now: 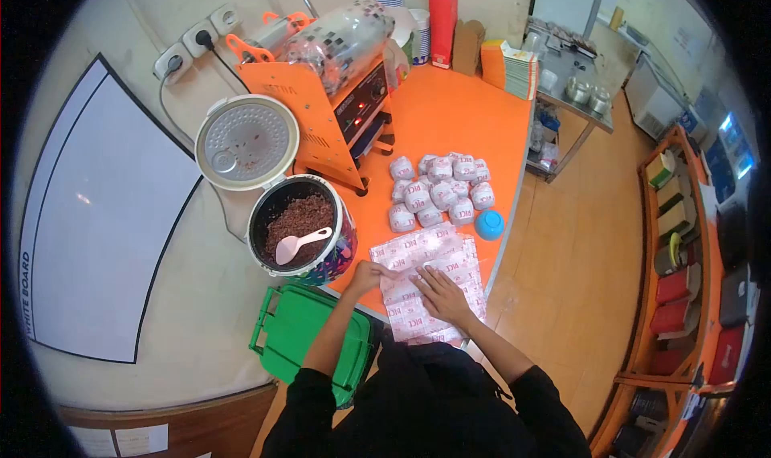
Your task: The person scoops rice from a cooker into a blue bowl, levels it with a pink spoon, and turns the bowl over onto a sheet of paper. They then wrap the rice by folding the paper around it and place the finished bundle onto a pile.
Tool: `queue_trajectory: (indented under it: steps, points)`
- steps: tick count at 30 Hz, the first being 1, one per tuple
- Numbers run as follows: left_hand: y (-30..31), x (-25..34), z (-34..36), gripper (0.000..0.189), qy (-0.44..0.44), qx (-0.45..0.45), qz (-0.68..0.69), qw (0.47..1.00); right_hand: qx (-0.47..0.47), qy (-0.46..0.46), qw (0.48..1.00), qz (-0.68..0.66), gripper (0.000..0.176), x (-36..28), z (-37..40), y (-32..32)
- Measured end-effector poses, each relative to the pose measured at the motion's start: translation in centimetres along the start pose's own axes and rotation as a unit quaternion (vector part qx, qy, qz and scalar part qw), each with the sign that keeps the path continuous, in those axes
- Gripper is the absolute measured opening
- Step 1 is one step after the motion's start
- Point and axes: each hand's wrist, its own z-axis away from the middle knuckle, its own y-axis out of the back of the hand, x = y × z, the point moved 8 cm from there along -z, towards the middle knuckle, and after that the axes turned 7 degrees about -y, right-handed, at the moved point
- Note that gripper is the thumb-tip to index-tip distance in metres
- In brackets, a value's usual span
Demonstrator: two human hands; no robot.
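Observation:
Printed white-and-red wrapping paper (426, 253) lies in a stack at the front of the orange table. My left hand (366, 278) is at the left edge of the stack, its fingers curled and pinching the paper there. Flat on top of the sheets rests my right hand (442, 293), fingers spread. Just beyond the paper sits a pile of wrapped round bundles (442, 193) in the same print. A small blue bowl (489, 225) stands beside the pile on the right. To the left, an open rice cooker (344, 245) holds reddish-brown rice (297, 217) with a pink rice paddle (301, 245) lying on it.
The cooker's raised lid (247, 142) leans toward the wall. Behind it stands an orange cup-sealing machine (297, 120) with a film roll. A green bin (313, 333) is below the table's left edge. An orange shelf (679, 297) lines the right side, across the floor.

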Motion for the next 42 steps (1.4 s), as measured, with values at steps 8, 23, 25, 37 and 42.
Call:
queue_trajectory:
  steps: [8, 23, 25, 37, 42]
  points:
    - [-6.8, 7.5, -4.1, 0.048, -0.114, -0.219, -0.236, 0.940, 0.003, 0.022, 1.000, -0.019, 0.060, 1.2, 0.9, -0.7]
    - [-11.2, 10.3, 3.8, 0.041, -0.297, -0.041, -0.369, 0.880, 0.112, 0.099, 0.989, 0.018, 0.037, 2.7, 2.4, -1.9]
    - [-11.9, 11.3, 5.0, 0.042, -0.305, -0.055, -0.402, 0.862, 0.170, 0.070, 0.981, 0.059, 0.038, 2.8, 3.2, -1.1]
    - [-8.1, 4.8, 5.5, 0.015, -0.169, 0.160, -0.309, 0.922, 0.074, -0.014, 0.994, -0.074, 0.022, 7.3, 0.7, -0.3]
    - [-6.3, 4.6, 2.9, 0.017, -0.081, 0.176, -0.184, 0.964, -0.037, -0.174, 0.979, -0.098, 0.028, 9.8, -2.5, -1.0]
